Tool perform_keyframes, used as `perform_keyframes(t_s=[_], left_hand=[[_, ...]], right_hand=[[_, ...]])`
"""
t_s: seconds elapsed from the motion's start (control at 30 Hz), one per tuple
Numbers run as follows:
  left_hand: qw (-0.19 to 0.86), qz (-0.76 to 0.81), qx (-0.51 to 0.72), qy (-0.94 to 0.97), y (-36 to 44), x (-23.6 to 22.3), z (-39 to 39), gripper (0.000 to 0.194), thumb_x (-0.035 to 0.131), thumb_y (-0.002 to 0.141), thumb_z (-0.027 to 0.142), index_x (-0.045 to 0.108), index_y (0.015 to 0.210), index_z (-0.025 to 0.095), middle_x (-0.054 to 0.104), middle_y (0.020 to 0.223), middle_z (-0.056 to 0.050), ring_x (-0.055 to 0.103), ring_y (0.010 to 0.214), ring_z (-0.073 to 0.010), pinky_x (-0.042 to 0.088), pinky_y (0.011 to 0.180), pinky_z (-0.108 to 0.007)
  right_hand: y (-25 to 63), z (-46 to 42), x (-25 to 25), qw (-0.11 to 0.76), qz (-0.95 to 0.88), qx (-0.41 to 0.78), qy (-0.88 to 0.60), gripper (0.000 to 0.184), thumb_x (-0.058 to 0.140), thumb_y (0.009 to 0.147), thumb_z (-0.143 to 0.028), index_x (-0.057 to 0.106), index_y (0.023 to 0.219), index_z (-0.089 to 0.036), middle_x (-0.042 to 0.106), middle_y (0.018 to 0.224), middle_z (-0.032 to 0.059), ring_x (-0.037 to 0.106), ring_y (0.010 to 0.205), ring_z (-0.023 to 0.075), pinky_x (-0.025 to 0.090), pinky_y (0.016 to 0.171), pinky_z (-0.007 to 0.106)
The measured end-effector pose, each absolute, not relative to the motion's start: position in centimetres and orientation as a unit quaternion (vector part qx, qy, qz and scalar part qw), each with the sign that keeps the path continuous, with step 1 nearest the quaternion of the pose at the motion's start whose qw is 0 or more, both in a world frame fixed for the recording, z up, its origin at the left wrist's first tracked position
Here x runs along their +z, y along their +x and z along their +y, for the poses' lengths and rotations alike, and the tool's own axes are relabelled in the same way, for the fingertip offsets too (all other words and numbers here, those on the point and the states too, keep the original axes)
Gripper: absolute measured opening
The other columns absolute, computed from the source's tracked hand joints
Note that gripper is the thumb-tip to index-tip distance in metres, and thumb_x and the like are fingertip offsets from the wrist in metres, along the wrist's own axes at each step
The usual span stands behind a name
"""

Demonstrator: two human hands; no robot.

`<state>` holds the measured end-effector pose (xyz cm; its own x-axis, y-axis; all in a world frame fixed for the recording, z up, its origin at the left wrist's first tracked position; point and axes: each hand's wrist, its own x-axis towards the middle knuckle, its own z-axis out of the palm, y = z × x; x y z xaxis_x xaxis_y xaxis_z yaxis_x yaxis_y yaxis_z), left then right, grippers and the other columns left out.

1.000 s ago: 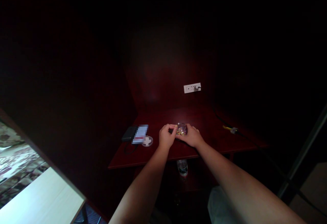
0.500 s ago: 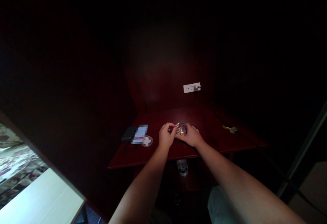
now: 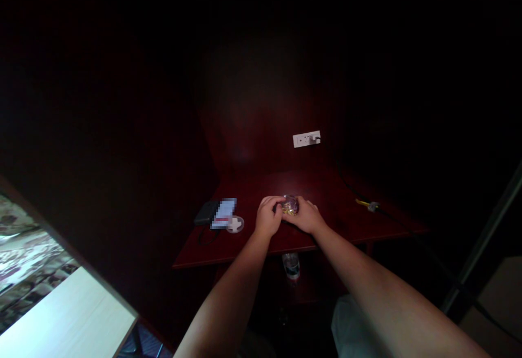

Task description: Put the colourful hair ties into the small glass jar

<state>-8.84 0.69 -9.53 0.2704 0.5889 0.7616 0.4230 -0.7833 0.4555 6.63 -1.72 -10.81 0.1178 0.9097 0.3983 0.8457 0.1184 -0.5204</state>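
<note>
A small, clear, round container point(image 3: 290, 204) with purple and yellow pieces inside is on the dark red desk, between my hands. My left hand point(image 3: 269, 216) is closed against its left side, fingers curled over the edge nearest the wall. From the right, my right hand point(image 3: 308, 215) grips the container with thumb in front and fingers behind. The hands cover both sides of it, and the small pieces are too fine to name. Left of my hands lies a clear round disc point(image 3: 235, 224) with a white patch, possibly a lid.
A phone with a blurred screen point(image 3: 223, 214) lies beside a black box-shaped item point(image 3: 206, 213) on the desk point(image 3: 253, 186). On the right is a cable with a yellow end point(image 3: 362, 202). A wall socket point(image 3: 306, 139) holds a plug. Below the desk stands a plastic bottle point(image 3: 291, 266).
The fingers of my left hand have moved from a pinch at the container's left edge to lying around its side. My right hand keeps its grip.
</note>
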Motion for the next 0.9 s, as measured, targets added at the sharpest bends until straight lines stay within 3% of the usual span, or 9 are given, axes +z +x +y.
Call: perform_keyframes(t_s=[0.27,0.4,0.57,0.73,0.83,0.9], left_hand=[[0.071,0.349,0.472,0.806,-8.6,-9.9,0.8,0.025,0.05,0.072,0.003,0.065,0.079,0.021,0.06,0.106,-0.004,0.051,0.106,-0.0208,0.041,0.097,-0.039],[0.093,0.344,0.489,0.796,-8.6,-10.3,1.0,0.028,0.053,0.072,0.005,0.062,0.093,0.021,0.053,0.121,-0.006,0.048,0.115,-0.0214,0.038,0.101,-0.04],[0.257,0.308,0.51,0.761,-8.7,-11.3,1.9,0.044,0.056,0.081,0.02,0.047,0.124,0.019,0.055,0.124,-0.012,0.055,0.112,-0.0209,0.044,0.096,-0.039],[0.402,0.285,0.52,0.698,-8.8,-11.7,2.9,0.034,0.05,0.086,0.04,0.058,0.11,0.017,0.066,0.109,-0.01,0.062,0.1,-0.0205,0.048,0.09,-0.036],[0.482,0.323,0.584,0.567,-9.0,-11.4,3.5,0.047,0.043,0.086,0.054,0.061,0.103,0.013,0.068,0.102,-0.012,0.065,0.091,-0.0209,0.053,0.08,-0.035],[0.537,0.349,0.603,0.476,-9.2,-11.1,3.7,0.056,0.038,0.085,0.06,0.06,0.104,0.013,0.068,0.101,-0.012,0.067,0.087,-0.0209,0.055,0.073,-0.034]], right_hand=[[6.5,-1.9,-10.5,0.344,-0.664,0.052,-0.662,0.069,0.06,0.066,-0.068,0.053,0.112,-0.018,0.065,0.101,0.0125,0.06,0.096,0.0285,0.04,0.08,0.035],[6.6,-1.7,-10.7,0.37,-0.658,0.065,-0.653,0.066,0.063,0.066,-0.064,0.053,0.112,-0.018,0.066,0.101,0.0119,0.061,0.095,0.0277,0.042,0.08,0.035],[6.6,-1.9,-10.8,0.44,-0.656,0.15,-0.594,0.058,0.067,0.066,-0.055,0.052,0.11,-0.02,0.066,0.102,0.008,0.064,0.089,0.0219,0.046,0.076,0.031],[6.5,-2.1,-10.8,0.467,-0.696,0.196,-0.508,0.069,0.076,0.057,-0.048,0.047,0.113,-0.02,0.064,0.104,0.0063,0.063,0.092,0.0206,0.047,0.082,0.032],[6.5,-1.9,-11.1,0.485,-0.695,0.188,-0.496,0.086,0.08,0.052,-0.047,0.04,0.123,-0.02,0.061,0.108,0.0067,0.06,0.097,0.0207,0.046,0.087,0.033],[6.6,-1.5,-11.3,0.507,-0.674,0.19,-0.502,0.086,0.077,0.056,-0.048,0.037,0.126,-0.019,0.061,0.105,0.0068,0.059,0.096,0.0198,0.046,0.086,0.032]])
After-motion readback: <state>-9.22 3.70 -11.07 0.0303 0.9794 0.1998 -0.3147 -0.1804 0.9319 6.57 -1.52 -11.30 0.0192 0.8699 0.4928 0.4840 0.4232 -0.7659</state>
